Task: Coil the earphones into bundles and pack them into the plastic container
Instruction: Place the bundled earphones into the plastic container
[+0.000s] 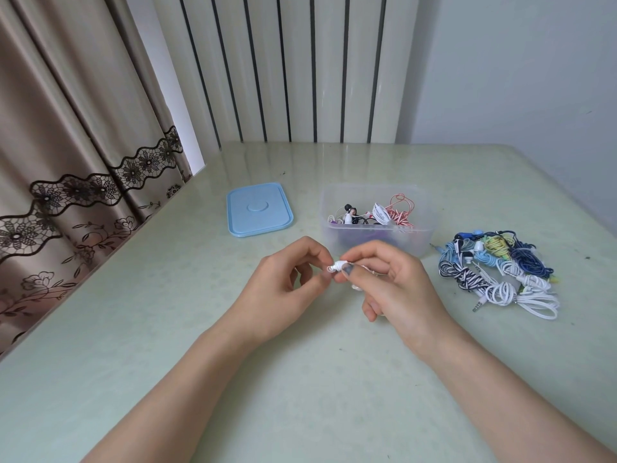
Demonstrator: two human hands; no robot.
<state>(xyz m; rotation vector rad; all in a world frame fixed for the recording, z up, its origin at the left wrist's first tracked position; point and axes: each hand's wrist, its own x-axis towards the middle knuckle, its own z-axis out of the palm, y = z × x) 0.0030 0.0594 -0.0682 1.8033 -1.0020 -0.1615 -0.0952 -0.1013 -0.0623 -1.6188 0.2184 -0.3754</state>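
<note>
A small white earphone bundle (338, 266) is pinched between both hands above the middle of the table. My left hand (283, 285) grips its left end with thumb and fingertips. My right hand (390, 282) closes over the rest, hiding most of the cord. Just behind the hands stands the clear plastic container (424, 235), holding several coiled earphones, among them a red-and-white one. A pile of earphones (497, 275) in white, blue, yellow, navy and black-and-white lies to the right on the table.
The container's light blue lid (258, 208) lies flat to the left of the container. The pale green table (167, 329) ends at a curtain on the left and a striped wall panel at the back.
</note>
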